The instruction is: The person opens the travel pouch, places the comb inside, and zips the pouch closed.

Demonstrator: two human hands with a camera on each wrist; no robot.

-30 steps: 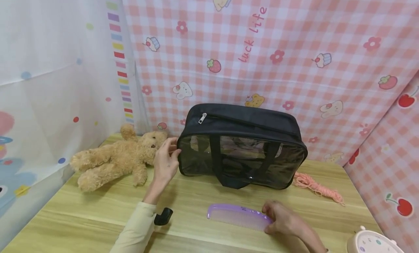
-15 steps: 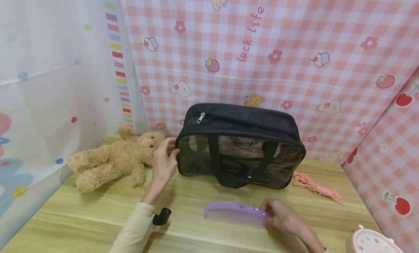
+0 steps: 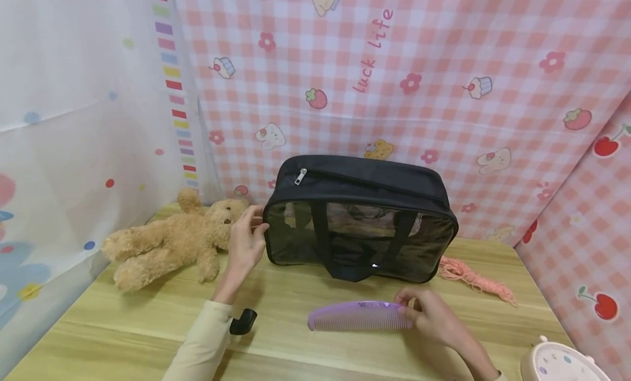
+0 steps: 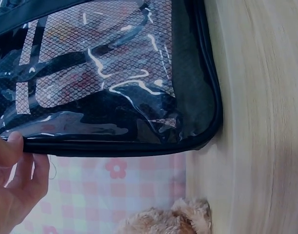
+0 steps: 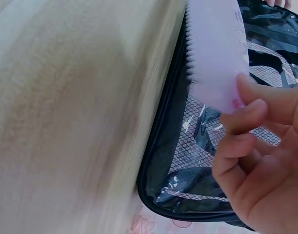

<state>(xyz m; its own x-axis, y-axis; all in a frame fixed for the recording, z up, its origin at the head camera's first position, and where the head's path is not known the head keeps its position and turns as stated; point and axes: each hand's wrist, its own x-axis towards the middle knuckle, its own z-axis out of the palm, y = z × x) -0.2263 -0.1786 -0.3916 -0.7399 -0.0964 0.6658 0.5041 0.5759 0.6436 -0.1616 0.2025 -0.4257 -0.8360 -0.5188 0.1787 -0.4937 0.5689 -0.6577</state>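
Apparently for steadiness, the left hand [image 3: 246, 243] pinches the side edge of the black bag [image 3: 365, 177], upright on the counter [image 3: 286, 356]; the right hand [image 3: 435, 318] pinches the purple comb [image 3: 357, 317] by 1 end, leaving its length free in front of the bag.

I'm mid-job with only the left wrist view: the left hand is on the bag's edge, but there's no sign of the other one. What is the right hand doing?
Observer: In the head view, the right hand pinches one end of the purple comb.
Operator: Got it. And where on the bag's top is the zipper pull? My picture cuts it off.
Observer: The silver zipper pull is on top of the black bag, toward the end that the left hand holds.
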